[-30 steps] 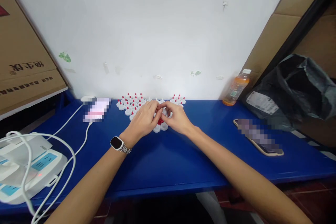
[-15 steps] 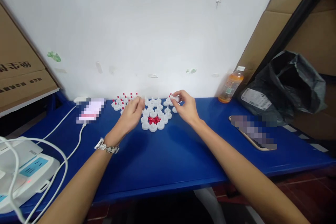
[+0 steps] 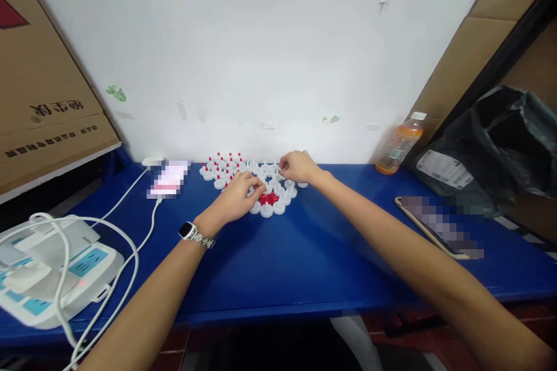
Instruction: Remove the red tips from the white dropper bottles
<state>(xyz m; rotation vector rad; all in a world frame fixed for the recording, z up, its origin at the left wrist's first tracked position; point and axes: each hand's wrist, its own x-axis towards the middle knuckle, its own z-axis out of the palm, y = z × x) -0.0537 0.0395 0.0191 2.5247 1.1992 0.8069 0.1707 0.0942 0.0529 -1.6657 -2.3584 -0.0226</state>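
Observation:
White round nozzle caps (image 3: 266, 210) ring a small pile of red tips (image 3: 268, 199) on the blue table (image 3: 270, 261). My left hand (image 3: 241, 194) is at the left of this ring, thumb and fingertips drawn together in a pinch. Whatever lies between them is too small to make out. Behind the ring, my right hand (image 3: 300, 166) curls its fingers over more white caps (image 3: 261, 174); its fingertips are partly hidden, and so is anything in them. Left of these stands a group of white caps with red tips (image 3: 219, 177).
A phone (image 3: 170, 178) on a cable and a power strip (image 3: 65, 272) lie to the left. At the right are a bottle of orange drink (image 3: 400, 145), another phone (image 3: 430, 226) and a black plastic bag (image 3: 474, 151). A white wall (image 3: 261, 58) rises behind the table.
My right hand no longer shows the white cap it held and has turned its fingers down over the caps. My left hand has come down and right, toward the red tips. The view has shifted left.

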